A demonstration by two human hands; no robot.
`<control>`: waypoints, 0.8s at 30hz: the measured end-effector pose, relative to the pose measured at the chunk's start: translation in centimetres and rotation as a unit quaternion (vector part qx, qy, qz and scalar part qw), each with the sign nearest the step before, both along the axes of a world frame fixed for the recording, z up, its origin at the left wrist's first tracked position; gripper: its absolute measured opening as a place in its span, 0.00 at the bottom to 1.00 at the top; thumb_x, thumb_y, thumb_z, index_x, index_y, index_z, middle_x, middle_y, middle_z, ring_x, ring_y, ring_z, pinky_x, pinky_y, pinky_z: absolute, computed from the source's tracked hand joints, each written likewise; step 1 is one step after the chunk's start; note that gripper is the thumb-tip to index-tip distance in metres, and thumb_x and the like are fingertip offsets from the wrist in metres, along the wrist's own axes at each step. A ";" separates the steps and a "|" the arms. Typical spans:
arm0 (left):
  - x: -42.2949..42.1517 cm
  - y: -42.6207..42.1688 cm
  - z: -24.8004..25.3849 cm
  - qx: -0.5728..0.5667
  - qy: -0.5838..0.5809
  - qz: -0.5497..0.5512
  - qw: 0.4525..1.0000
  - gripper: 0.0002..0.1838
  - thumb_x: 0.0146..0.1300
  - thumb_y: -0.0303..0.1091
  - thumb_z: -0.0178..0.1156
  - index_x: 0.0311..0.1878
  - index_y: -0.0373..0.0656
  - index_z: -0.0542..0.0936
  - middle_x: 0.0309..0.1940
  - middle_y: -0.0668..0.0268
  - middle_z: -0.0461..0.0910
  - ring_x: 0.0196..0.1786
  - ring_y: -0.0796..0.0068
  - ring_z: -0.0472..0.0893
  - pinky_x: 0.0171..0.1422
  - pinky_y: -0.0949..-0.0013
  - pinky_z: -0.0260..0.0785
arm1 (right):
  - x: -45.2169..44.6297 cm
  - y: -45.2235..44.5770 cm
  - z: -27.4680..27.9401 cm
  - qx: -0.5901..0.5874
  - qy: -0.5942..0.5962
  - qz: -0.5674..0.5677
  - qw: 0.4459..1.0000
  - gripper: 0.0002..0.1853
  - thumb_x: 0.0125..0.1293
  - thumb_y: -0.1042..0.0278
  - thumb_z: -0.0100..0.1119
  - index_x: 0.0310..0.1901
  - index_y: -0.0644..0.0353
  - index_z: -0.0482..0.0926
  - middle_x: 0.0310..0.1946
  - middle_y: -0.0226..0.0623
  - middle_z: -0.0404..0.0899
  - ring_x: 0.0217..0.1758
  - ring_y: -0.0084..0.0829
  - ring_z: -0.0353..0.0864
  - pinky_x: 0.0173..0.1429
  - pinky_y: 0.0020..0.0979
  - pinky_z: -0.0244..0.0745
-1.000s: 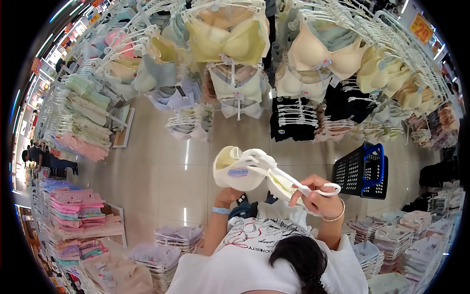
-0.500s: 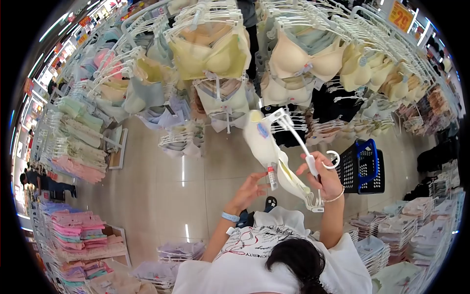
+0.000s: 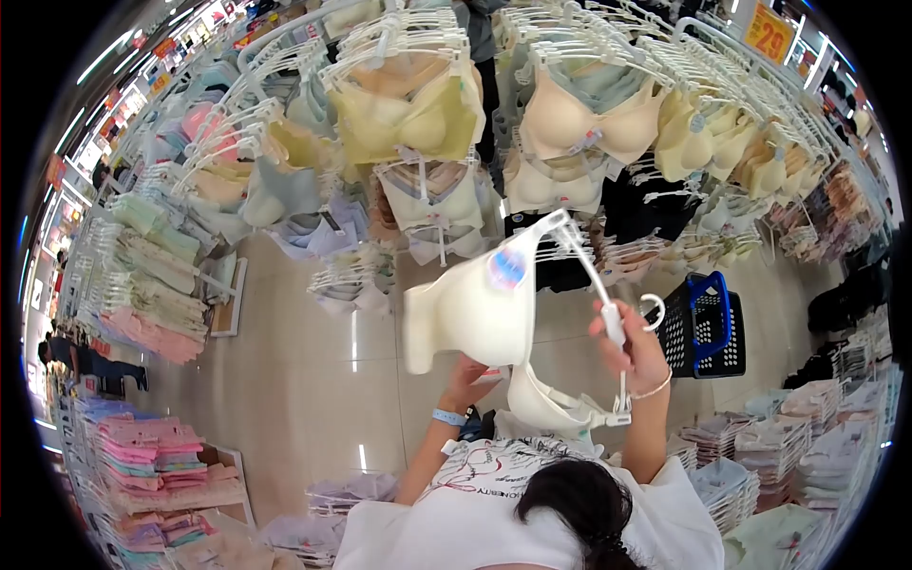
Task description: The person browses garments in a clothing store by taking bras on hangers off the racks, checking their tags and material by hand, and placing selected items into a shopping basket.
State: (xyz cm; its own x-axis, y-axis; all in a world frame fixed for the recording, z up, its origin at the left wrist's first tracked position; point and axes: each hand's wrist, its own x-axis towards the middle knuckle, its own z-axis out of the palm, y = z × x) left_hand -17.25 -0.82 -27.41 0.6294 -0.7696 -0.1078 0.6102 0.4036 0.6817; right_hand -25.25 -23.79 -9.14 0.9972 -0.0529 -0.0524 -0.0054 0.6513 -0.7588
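My right hand [image 3: 635, 350] is closed round the middle of a white plastic hanger [image 3: 594, 280], just beside its hook. From the hanger's clips hangs a cream bra [image 3: 465, 309], spread out with one cup facing up and the other folded below. A round blue and pink sticker [image 3: 508, 269] is on the upper cup. Under the bra's lower edge, my left hand [image 3: 465, 383] pinches a small red and white tag [image 3: 489, 375]; its fingertips are partly hidden by the fabric.
Racks of hanging bras [image 3: 408, 119] stand ahead. A black shopping basket [image 3: 673, 318] with a blue handle [image 3: 714, 323] is on the floor to the right. Folded pink clothes [image 3: 157, 446] are stacked at the left. A person [image 3: 90, 361] stands at far left.
The bra has swung left and turned, its cup now spread toward me. My left hand has gone from open beside the tag to closed on it. My right hand keeps the hanger.
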 end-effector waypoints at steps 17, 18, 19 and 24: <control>-2.3 2.0 8.7 -0.116 -0.038 0.055 0.991 0.60 0.32 0.75 0.45 0.61 0.37 0.43 0.62 0.57 0.43 0.64 0.59 0.47 0.65 0.59 0.40 | 1.7 3.2 -5.7 -0.215 0.023 0.101 0.971 0.26 0.62 0.53 0.40 0.57 0.54 0.48 0.43 0.33 0.68 0.43 0.21 0.66 0.41 0.21 0.65; -2.4 1.9 10.1 -0.095 -0.030 0.056 0.993 0.62 0.31 0.76 0.46 0.61 0.35 0.42 0.62 0.55 0.43 0.64 0.59 0.46 0.66 0.60 0.38 | 1.4 3.4 -7.1 -0.204 0.022 0.108 0.973 0.27 0.60 0.51 0.41 0.57 0.55 0.48 0.45 0.34 0.68 0.46 0.22 0.65 0.46 0.24 0.64; -2.2 1.9 10.4 -0.094 -0.030 0.054 0.994 0.62 0.31 0.76 0.46 0.61 0.35 0.42 0.62 0.55 0.43 0.64 0.59 0.46 0.66 0.60 0.38 | 1.3 3.7 -7.7 -0.193 0.021 0.115 0.974 0.29 0.59 0.49 0.43 0.57 0.55 0.48 0.46 0.35 0.67 0.50 0.23 0.64 0.51 0.28 0.62; -1.8 1.6 15.9 0.114 -0.121 0.017 0.986 0.49 0.41 0.53 0.59 0.61 0.38 0.46 0.59 0.56 0.49 0.62 0.64 0.51 0.63 0.63 0.44 | 1.9 5.6 -3.1 -0.124 0.077 0.103 0.984 0.35 0.45 0.81 0.59 0.54 0.57 0.52 0.31 0.37 0.75 0.30 0.21 0.75 0.35 0.21 0.70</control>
State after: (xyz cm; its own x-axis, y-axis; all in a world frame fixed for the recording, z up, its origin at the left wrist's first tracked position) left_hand -19.04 0.79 -11.55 0.6828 -0.7208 -0.1190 0.4074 0.2405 0.8810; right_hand -23.31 -18.23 -12.25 0.9694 0.1198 -0.2144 -0.2451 0.4197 -0.8739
